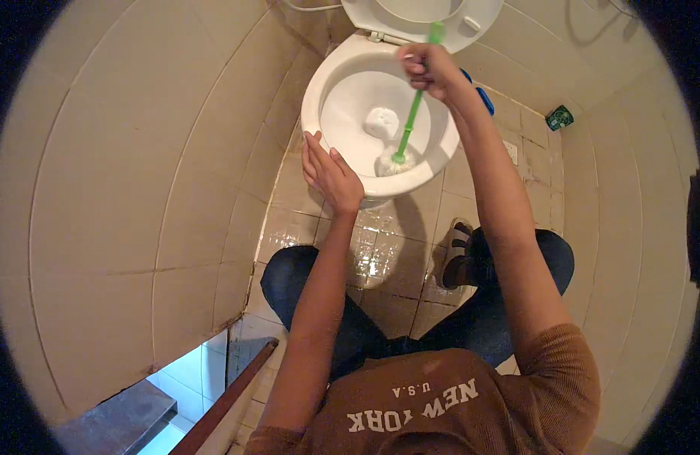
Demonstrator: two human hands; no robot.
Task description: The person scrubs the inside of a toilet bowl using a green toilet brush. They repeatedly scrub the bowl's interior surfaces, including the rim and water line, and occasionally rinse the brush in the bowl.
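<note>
Below right hand (429, 70), green toilet brush (407, 127).

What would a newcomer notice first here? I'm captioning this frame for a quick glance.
The white toilet at top centre, lid up. The right hand grips a green brush with its head down in the bowl. The left hand rests on the near rim.

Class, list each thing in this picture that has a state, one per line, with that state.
toilet lid: raised
toilet bowl: open, white foam inside
toilet brush: head down in the bowl, handle tilted
right hand: closed on the toilet brush handle
left hand: flat against the bowl's near rim
floor tiles: wet, shiny
</note>
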